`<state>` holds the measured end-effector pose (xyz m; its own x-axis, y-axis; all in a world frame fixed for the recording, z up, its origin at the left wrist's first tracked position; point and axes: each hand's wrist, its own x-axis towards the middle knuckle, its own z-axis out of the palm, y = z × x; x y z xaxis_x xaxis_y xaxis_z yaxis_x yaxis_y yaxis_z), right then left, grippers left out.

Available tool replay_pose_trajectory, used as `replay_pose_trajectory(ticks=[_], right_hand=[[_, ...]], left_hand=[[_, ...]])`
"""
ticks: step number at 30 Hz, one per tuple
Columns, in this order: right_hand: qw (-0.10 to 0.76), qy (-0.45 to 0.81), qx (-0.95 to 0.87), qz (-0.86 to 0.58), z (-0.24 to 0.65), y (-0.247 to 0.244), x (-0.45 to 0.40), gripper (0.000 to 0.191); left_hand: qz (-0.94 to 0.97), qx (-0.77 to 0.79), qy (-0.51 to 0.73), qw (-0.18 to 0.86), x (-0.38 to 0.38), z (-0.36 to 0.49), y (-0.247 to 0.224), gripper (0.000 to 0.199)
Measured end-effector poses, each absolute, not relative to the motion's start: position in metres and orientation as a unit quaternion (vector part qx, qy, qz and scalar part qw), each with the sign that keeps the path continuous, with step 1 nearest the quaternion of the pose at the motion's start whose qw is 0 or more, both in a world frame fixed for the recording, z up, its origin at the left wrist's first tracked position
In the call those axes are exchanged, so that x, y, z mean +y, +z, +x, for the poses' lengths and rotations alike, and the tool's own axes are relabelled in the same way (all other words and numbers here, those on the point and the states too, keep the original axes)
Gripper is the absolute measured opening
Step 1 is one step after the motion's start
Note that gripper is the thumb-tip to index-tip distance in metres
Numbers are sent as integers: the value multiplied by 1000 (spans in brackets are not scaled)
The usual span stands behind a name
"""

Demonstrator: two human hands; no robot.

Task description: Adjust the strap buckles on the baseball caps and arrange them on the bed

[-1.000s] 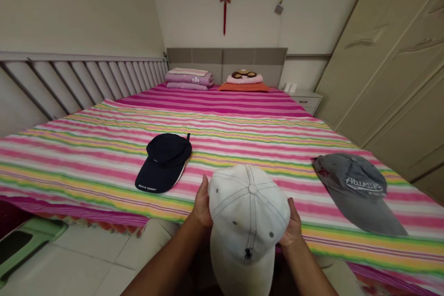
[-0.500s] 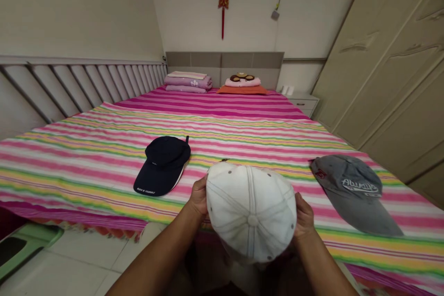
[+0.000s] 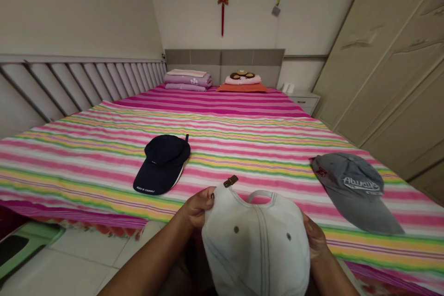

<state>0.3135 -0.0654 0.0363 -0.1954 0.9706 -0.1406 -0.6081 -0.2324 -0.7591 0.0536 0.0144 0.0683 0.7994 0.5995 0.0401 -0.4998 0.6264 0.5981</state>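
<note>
Between my two hands is a white baseball cap point(image 3: 258, 245), its back opening and loose strap turned away from me and up. A small metal buckle point(image 3: 231, 181) sticks out at the opening's left corner. My left hand point(image 3: 199, 207) pinches the cap's left edge, thumb on the outside. On the opposite edge my right hand point(image 3: 315, 237) grips the cap, its fingers partly behind the fabric. A navy cap point(image 3: 163, 164) lies on the bed to the left, brim toward me. To the right rests a grey cap point(image 3: 355, 189) with white lettering.
A striped sheet point(image 3: 243, 136) covers the bed. Folded purple bedding point(image 3: 187, 80) and a pink and orange stack point(image 3: 243, 84) sit by the headboard point(image 3: 251, 62). A railing point(image 3: 86, 83) runs along the left; a wardrobe point(image 3: 388, 69) stands right. A green stool point(image 3: 31, 243) is at lower left.
The white cap has tipped and moved lower, so its back opening, strap and buckle now show instead of its crown top. Both hands kept hold and turned with it. The other caps stayed put.
</note>
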Motion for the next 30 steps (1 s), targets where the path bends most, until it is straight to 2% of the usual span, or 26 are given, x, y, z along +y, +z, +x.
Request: replay_pose_trajectory(ticks=[5, 8, 14, 18, 22, 26, 30], right_hand=[[562, 728, -257, -297, 318, 35, -75, 31], [553, 738, -253, -293, 321, 40, -80, 35], [524, 753, -273, -289, 319, 51, -81, 40], [476, 770, -323, -275, 315, 61, -79, 45], [452, 784, -351, -242, 310, 73, -73, 51], [478, 759, -377, -228, 305, 82, -63, 33], [501, 726, -408, -237, 301, 85, -55, 26]], left_hand=[[339, 93, 269, 897, 12, 59, 83, 32], [352, 118, 307, 876, 12, 64, 92, 35], [367, 183, 350, 842, 11, 69, 97, 22], [372, 201, 343, 839, 8, 71, 96, 35], [362, 184, 344, 847, 8, 74, 97, 40], [366, 167, 350, 846, 10, 78, 98, 39], [395, 172, 361, 827, 11, 78, 95, 35]])
